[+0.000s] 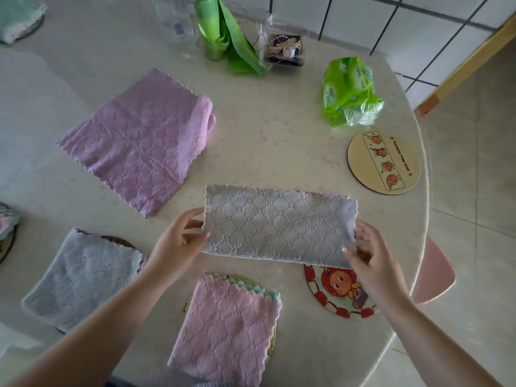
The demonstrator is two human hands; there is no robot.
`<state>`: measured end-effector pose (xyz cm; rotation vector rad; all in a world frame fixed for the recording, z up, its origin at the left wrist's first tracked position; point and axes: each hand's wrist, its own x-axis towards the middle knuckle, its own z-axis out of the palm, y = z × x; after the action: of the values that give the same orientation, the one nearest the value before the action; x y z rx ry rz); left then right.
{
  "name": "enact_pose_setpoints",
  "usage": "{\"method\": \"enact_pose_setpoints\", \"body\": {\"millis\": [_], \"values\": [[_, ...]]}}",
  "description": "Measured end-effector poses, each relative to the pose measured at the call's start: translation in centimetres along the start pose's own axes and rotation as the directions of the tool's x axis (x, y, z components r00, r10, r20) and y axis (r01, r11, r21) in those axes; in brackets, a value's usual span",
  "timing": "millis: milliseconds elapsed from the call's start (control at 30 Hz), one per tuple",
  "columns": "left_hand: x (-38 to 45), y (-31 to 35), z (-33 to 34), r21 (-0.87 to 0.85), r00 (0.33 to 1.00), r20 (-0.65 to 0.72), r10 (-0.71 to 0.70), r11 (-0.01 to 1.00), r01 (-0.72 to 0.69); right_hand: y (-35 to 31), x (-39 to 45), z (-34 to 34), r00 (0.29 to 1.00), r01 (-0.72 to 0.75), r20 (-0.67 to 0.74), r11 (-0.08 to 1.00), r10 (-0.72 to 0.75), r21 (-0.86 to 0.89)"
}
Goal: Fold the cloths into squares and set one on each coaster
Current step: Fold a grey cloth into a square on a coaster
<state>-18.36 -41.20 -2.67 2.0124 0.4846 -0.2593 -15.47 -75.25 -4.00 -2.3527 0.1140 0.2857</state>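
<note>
We hold the grey cloth [279,227], folded into a long strip, by its two short ends: our left hand [178,241] pinches the left end, our right hand [368,258] pinches the right end, so its long axis runs between our hands. The bare cartoon coaster [339,291] lies partly under the strip's right end, nearer our right hand, so we judge the next fold should carry the left end rightward. A second bare coaster [384,162] sits beyond the strip, to its right, near the pale worktop's [265,129] round edge, tiled floor past it.
</note>
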Motion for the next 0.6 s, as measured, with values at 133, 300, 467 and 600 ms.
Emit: {"method": "enact_pose_setpoints", "body": {"millis": [133, 300, 467, 600], "values": [[-0.4, -0.3, 0.7, 0.213, 0.987, 0.027, 0.159, 0.964, -0.161, -0.2, 0.0, 0.7, 0.999, 0.037, -0.032, 0.999, -0.037, -0.016], [-0.1, -0.9, 1.2, 0.376, 0.979, 0.021, 0.205, 0.905, -0.197, -1.0, 0.8, 0.5, 0.995, 0.091, -0.039, 0.992, -0.095, -0.087], [-0.1, -1.0, 1.3, 0.46, 0.985, 0.026, 0.17, 0.873, -0.163, -0.6, 0.9, 0.4, 0.997, 0.079, 0.018, 0.991, -0.078, -0.11], [-0.4, 0.1, 2.2, 0.603, 0.928, -0.028, 0.372, 0.746, -0.281, -1.5, 0.8, 0.7, 0.99, 0.073, -0.096, 0.961, -0.102, -0.265]]}}
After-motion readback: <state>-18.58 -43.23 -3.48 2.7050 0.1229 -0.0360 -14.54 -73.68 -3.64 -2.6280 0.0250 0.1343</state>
